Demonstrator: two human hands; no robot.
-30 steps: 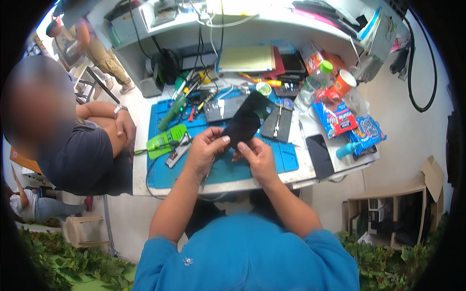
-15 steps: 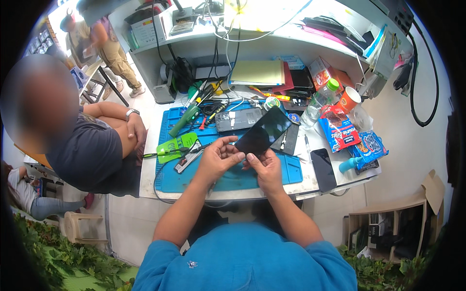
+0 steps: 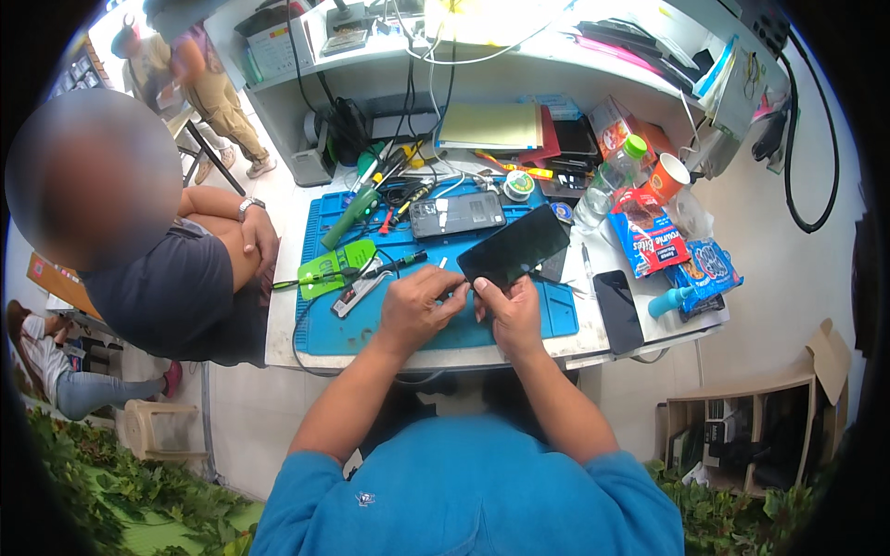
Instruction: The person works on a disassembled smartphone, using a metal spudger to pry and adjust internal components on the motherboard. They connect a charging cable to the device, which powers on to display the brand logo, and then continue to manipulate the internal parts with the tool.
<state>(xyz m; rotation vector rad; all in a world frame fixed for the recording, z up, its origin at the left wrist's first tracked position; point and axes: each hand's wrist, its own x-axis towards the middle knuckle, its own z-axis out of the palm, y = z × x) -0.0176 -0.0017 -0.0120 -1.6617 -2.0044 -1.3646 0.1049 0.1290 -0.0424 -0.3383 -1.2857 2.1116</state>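
My right hand (image 3: 513, 317) grips a glossy black phone screen (image 3: 515, 246) by its lower edge, thumb on the near side. It is held tilted above the blue work mat (image 3: 371, 342). My left hand (image 3: 419, 304) is closed in a pinch just left of the screen's lower left corner. Whatever lies between its fingertips is too small to make out. Beyond the hands, a grey phone body (image 3: 473, 212) with a white patch lies on the mat. Left of my left hand are a bright green packet (image 3: 335, 257) and a black pen-like tool with a cable (image 3: 400, 264).
Screwdrivers and a green-handled tool (image 3: 350, 221) crowd the mat's back left. On the right stand a bottle (image 3: 607, 193) and paper cup (image 3: 666, 176), with snack packs (image 3: 649, 236) and another black phone (image 3: 616, 310). A person (image 3: 176, 269) sits close at the left with arms folded.
The phone screen has turned to lie more sideways and shifted slightly right. My left hand has drawn its fingers in from an open spread to a pinch beside the corner.
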